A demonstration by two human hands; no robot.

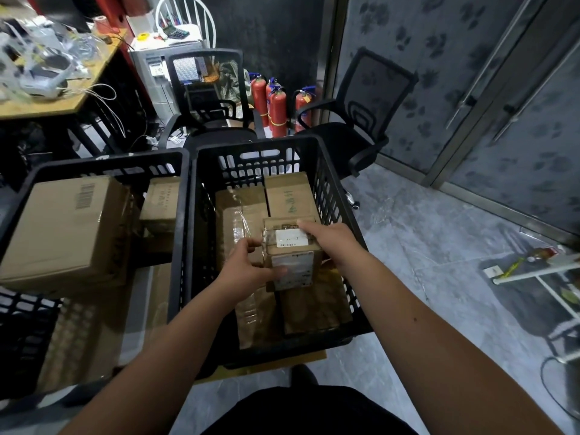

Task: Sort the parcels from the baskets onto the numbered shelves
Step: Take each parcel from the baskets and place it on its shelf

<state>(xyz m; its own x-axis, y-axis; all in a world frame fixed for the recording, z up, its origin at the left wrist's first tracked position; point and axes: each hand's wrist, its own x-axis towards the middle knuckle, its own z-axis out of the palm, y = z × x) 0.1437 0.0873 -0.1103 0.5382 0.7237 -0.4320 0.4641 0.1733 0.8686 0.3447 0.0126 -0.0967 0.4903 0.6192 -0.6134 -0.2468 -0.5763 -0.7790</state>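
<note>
**Lifting one parcel from the right basket**

Small box (pixel 290 252) sits atop other parcels near the basket (pixel 332 171) centre. Left hand (pixel 248 265) and right hand (pixel 329 237) fingers press opposite sides, label upward, probably to read its shelf number. Shelves not in view.

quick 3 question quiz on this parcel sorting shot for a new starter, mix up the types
1. True or false: both hands are on the same small parcel.
2. Which basket is that parcel in? A) the left basket B) the right basket C) neither
3. Fill in: the red things standing behind the baskets are fire ____.

Key:
1. True. The left hand grips its near left side, and the right hand lies on its top right.
2. B
3. extinguishers
</note>
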